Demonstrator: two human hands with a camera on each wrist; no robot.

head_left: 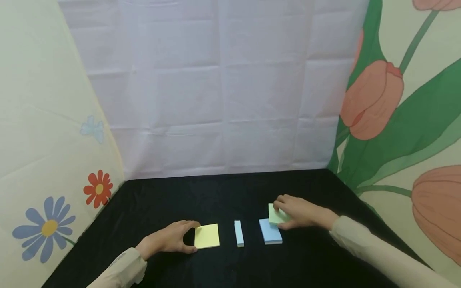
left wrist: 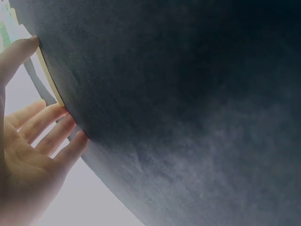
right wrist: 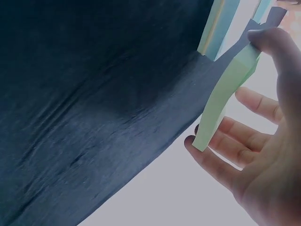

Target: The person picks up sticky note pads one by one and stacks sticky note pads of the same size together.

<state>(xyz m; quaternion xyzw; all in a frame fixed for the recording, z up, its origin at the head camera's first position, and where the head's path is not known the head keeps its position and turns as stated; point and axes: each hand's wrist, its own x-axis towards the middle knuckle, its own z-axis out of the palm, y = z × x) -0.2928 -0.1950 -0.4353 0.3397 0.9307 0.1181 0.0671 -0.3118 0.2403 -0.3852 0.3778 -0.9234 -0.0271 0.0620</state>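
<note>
In the head view, a yellow sticky note pad [head_left: 207,236] lies flat on the black tabletop. My left hand [head_left: 172,237] spans its left side, fingertips at the far corner and thumb at the near one. The left wrist view shows the yellow pad's edge [left wrist: 50,77] between thumb and fingers. My right hand [head_left: 300,211] grips a pale green sticky note pad [head_left: 277,216], which overlaps the far end of a blue pad [head_left: 270,233] in the head view. Seen from the right wrist, the green pad [right wrist: 221,101] is held by its edges and bends between thumb and fingers.
A narrow light blue pad [head_left: 239,233] lies between the yellow and blue pads. Black cloth [head_left: 201,200] covers the table. A white cloth backdrop [head_left: 223,100] hangs behind, with flower-printed panels at the left [head_left: 43,140] and right [head_left: 389,160].
</note>
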